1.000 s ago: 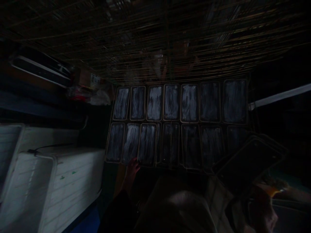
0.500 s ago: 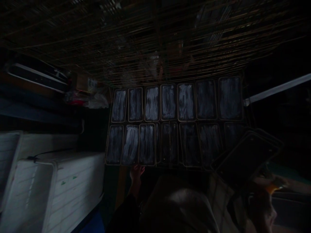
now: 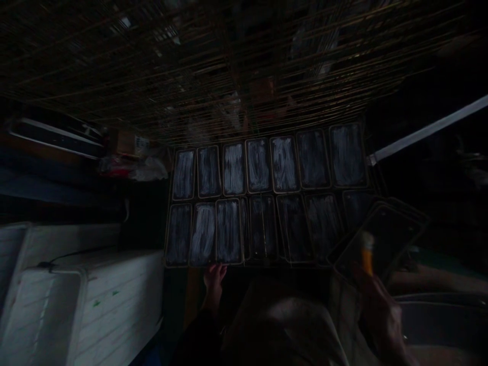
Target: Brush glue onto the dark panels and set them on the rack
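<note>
The scene is very dark. The left hand [image 3: 214, 276] is raised on a dark sleeve [image 3: 194, 335]. Its fingers are stretched upward and open, and the tips are at the lower rim of a tray [image 3: 229, 230], gripping nothing that shows. That tray is third from the left in the lower row and overlaps its neighbour on the right.

It belongs to two rows of trays [image 3: 284, 163] that lie side by side on a rack [image 3: 267, 263]. All are long and narrow with pale rims. Those on the left and in the middle are smeared with whitish streaks, and the lower ones on the right look darker.

The right hand [image 3: 381, 311] is low on the right and blurred. It seems closed round an orange stick [image 3: 367, 258] that points up from it. What the stick is cannot be told. Just behind the stick a dark tray [image 3: 392, 231] is tilted, its near end low, and further rims show at its far edge. It overlaps the right end of the lower row.

Above the rows hang layers of wire mesh [image 3: 229, 66] that fill the top of the view. To the left stands a white chest [image 3: 95, 300] with a dark cord lying across its top. Beyond it, on a shelf, are a small box [image 3: 127, 144] and some crumpled plastic [image 3: 148, 168]. A white bar [image 3: 427, 129] slants upward on the right.
</note>
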`<state>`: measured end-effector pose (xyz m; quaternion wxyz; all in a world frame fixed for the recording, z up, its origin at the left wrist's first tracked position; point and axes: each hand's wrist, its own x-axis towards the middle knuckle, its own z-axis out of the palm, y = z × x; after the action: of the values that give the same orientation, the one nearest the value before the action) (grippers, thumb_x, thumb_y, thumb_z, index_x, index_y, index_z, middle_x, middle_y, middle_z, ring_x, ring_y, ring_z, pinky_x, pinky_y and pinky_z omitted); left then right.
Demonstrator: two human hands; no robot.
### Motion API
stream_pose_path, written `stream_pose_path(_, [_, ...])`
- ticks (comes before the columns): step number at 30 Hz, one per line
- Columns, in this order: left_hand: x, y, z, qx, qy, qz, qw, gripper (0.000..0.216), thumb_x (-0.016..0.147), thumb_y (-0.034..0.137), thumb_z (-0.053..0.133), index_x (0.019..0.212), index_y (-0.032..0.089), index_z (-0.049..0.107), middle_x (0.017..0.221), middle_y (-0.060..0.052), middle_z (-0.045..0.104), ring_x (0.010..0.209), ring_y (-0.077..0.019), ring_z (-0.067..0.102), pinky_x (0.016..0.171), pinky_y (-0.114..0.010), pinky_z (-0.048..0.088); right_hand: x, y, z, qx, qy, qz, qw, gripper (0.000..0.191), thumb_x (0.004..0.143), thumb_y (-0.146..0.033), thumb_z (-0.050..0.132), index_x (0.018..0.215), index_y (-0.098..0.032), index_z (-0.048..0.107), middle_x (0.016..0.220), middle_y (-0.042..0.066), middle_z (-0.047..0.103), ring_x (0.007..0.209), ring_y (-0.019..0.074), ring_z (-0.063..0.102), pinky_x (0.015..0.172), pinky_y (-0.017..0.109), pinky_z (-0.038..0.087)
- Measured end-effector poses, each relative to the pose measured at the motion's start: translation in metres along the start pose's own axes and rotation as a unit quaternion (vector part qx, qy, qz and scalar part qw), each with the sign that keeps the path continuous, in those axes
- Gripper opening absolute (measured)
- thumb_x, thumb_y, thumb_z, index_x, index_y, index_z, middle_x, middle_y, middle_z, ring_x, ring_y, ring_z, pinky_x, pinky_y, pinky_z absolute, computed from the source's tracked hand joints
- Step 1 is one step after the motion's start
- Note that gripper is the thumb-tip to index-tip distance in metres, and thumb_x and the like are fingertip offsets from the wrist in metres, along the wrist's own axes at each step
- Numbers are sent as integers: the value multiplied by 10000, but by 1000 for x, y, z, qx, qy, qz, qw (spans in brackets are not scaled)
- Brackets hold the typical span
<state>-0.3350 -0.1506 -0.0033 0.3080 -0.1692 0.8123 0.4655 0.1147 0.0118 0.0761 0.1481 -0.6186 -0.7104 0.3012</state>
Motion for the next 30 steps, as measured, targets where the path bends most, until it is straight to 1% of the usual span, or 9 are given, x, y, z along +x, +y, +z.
stream_pose_path(3, [4, 0, -1, -15, 8, -11, 1000, 140, 694, 89, 718, 754, 131, 599, 728, -22, 624, 590, -116, 650, 698, -302, 577, 42, -82, 35, 60, -47, -117, 990, 402, 956, -282, 392, 1336, -278, 522, 1247, 82, 566, 1038, 183, 621, 781, 269, 557])
stream_pose_path(5, [8, -1, -3, -28, -1, -14, 1000, 138, 692, 84, 719, 750, 129, 602, 742, -28, 634, 614, -125, 662, 708, -303, 580, 70, -134, 68, 109, -88, -181, 974, 402, 986, -259, 339, 1358, -279, 490, 1268, 77, 552, 1093, 179, 598, 862, 305, 554])
stream_pose_path(7, [13, -4, -5, -39, -11, -11, 999, 137, 689, 91, 724, 750, 129, 607, 756, -30, 642, 633, -127, 670, 709, -300, 583, 95, -177, 105, 133, -132, -254, 949, 398, 987, -271, 382, 1378, -291, 455, 1199, 63, 596, 1045, 171, 619, 869, 313, 558])
stream_pose_path(10, [23, -10, -8, -43, -6, -7, 999, 150, 682, 111, 743, 742, 128, 606, 742, -19, 639, 630, -123, 665, 683, -299, 587, 130, -222, 160, 123, -150, -334, 922, 393, 971, -235, 446, 1358, -296, 467, 1166, 47, 613, 1037, 164, 614, 874, 310, 550])
stream_pose_path(13, [31, -16, -10, -45, 5, -16, 999, 176, 671, 123, 763, 728, 127, 597, 711, -10, 633, 616, -125, 657, 657, -314, 592, 156, -252, 207, 105, -148, -377, 908, 334, 954, -213, 491, 1282, -258, 533, 1117, 48, 627, 1014, 154, 612, 859, 287, 540])
stream_pose_path(16, [36, -21, -11, -57, 2, -19, 998, 172, 683, 135, 760, 749, 130, 601, 715, -10, 638, 644, -133, 661, 652, -321, 599, 171, -274, 242, 75, -156, -394, 903, 299, 949, -216, 506, 1243, -233, 559, 1084, 50, 630, 984, 147, 610, 832, 267, 532])
stream_pose_path(20, [38, -24, -11, -65, 5, -21, 998, 167, 693, 134, 751, 769, 139, 602, 720, 3, 633, 680, -131, 659, 657, -316, 606, 179, -288, 268, 32, -167, -401, 900, 280, 951, -234, 508, 1223, -226, 573, 1064, 47, 635, 960, 150, 607, 808, 257, 522])
stream_pose_path(24, [39, -24, -9, -63, 18, -30, 997, 174, 684, 135, 752, 769, 146, 600, 714, 13, 628, 669, -123, 651, 641, -313, 610, 181, -282, 276, 20, -172, -391, 904, 243, 955, -236, 501, 1180, -225, 589, 1040, 39, 641, 965, 155, 604, 829, 275, 519])
stream_pose_path(30, [41, -25, -7, -65, 28, -49, 996, 174, 674, 118, 743, 755, 149, 593, 721, 7, 636, 656, -128, 658, 652, -326, 615, 180, -256, 269, 18, -155, -347, 925, 251, 954, -215, 494, 1190, -216, 580, 1048, 52, 641, 975, 170, 609, 841, 308, 526])
